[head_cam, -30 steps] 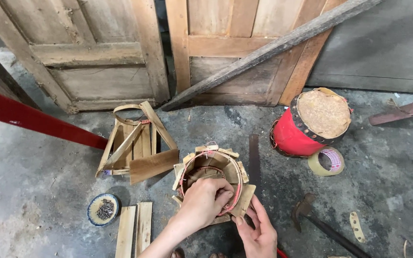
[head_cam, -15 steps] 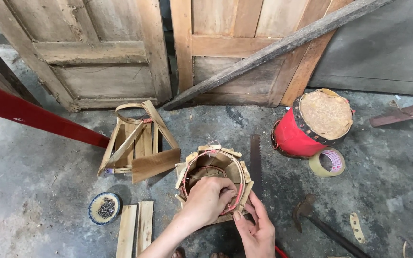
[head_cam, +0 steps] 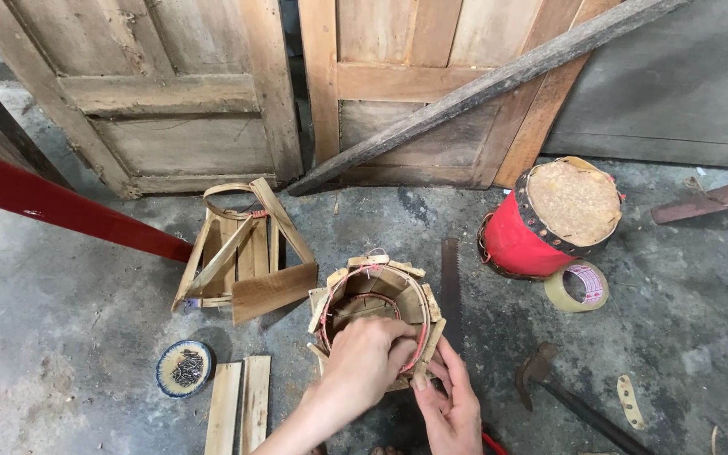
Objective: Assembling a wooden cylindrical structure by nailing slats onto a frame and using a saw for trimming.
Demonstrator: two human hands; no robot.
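The left hand (head_cam: 362,364) lies over the near rim of the wooden ring of slats (head_cam: 374,312), its grip curled down on that rim, fingers inside the ring. The right hand (head_cam: 451,403) sits just right of it, grip pinching the outside of the ring's near right slat. The ring stands on the concrete floor (head_cam: 61,337), bound by red wire, hollow, only slats showing inside. Compared with a second ago both hands sit at nearly the same place on the ring, and the ring has not shifted.

Left of the ring lie two loose slats (head_cam: 240,403) and a small dish (head_cam: 183,368) holding dark bits, with bare floor further left. Right of the ring a saw blade (head_cam: 450,291) lies just beside it; a hammer (head_cam: 562,392) is further right. Beyond the ring to the left stands a half-built slat frame (head_cam: 242,253); to the right, a tape roll (head_cam: 577,286) touches a red drum (head_cam: 549,219). Farthest off, wooden doors (head_cam: 212,93) close the floor's edge.
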